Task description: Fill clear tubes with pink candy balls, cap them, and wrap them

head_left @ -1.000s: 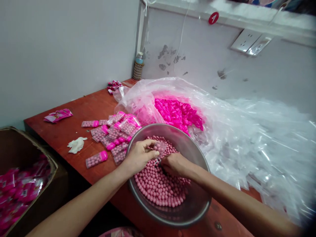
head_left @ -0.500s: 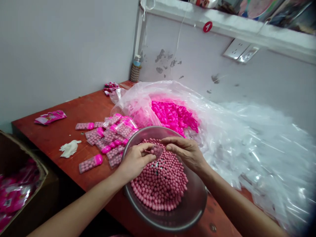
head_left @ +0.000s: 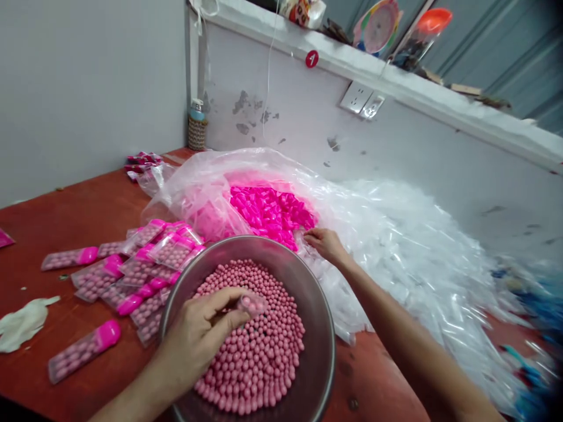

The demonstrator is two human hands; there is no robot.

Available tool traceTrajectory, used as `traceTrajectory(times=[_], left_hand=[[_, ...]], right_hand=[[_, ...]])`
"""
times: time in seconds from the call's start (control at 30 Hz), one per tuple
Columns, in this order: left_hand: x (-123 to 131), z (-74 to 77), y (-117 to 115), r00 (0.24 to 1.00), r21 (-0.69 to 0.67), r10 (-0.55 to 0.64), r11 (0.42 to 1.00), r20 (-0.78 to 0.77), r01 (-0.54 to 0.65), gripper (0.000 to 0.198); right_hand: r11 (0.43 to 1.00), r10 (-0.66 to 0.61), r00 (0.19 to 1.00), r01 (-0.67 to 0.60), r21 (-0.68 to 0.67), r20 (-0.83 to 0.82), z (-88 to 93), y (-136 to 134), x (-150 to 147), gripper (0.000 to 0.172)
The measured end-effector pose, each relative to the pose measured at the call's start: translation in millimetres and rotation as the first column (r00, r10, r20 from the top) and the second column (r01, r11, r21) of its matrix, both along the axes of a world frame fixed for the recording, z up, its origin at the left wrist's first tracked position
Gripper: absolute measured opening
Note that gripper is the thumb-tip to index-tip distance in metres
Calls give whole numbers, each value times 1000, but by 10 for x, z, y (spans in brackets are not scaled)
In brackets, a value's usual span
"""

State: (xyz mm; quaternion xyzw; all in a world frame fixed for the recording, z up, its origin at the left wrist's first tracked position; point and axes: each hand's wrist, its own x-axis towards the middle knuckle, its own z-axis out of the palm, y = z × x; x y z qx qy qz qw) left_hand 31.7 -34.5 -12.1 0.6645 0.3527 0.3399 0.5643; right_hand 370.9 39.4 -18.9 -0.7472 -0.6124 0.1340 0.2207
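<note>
My left hand (head_left: 206, 328) is closed around a small clear plastic tube (head_left: 252, 303) with pink balls inside. It holds the tube over a metal bowl (head_left: 323, 351), its open end towards the right. Many loose pink balls (head_left: 259, 351) lie in the bowl. My right hand (head_left: 324, 241) is beyond the bowl's far rim, at the right edge of a heap of bright pink caps (head_left: 272, 214) in a clear plastic bag (head_left: 197, 170). Its fingers point left, slightly curled, and nothing shows in them. Left of the bowl lie several filled tubes (head_left: 169, 252) with pink caps on.
Clear empty tubes (head_left: 409, 264) form a large pile on the right of the red table (head_left: 88, 199). A white scrap (head_left: 26, 322) lies at the left. Pink packets (head_left: 143, 161) and a bottle in a woven sleeve (head_left: 197, 126) stand near the back corner.
My right hand has moved from over the bowl, away and to the right, to the pink caps. The left hand still holds the tube over the bowl. The view has turned right.
</note>
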Motion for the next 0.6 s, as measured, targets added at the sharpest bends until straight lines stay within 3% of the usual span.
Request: traceTrajectory(times=[0.17,0.33,0.43,0.6], left_hand=[[-23,-89,23,999,-55,51,997,1,-51,30],[-19,-104,37,995,-165,94,982,41,-86,32],[-13,-78,39,986,-259,116,962,118,-82,29],[-3,-33,30,969,-340,139,938,203,-63,20]], right_hand=[[972,-2,982,46,-230,189,-325,288,10,16],[929,-7,976,87,-359,219,-543,400,0,23],[922,-12,985,79,-378,175,-480,348,79,22],[965,-24,999,31,-261,30,-119,36,108,18]])
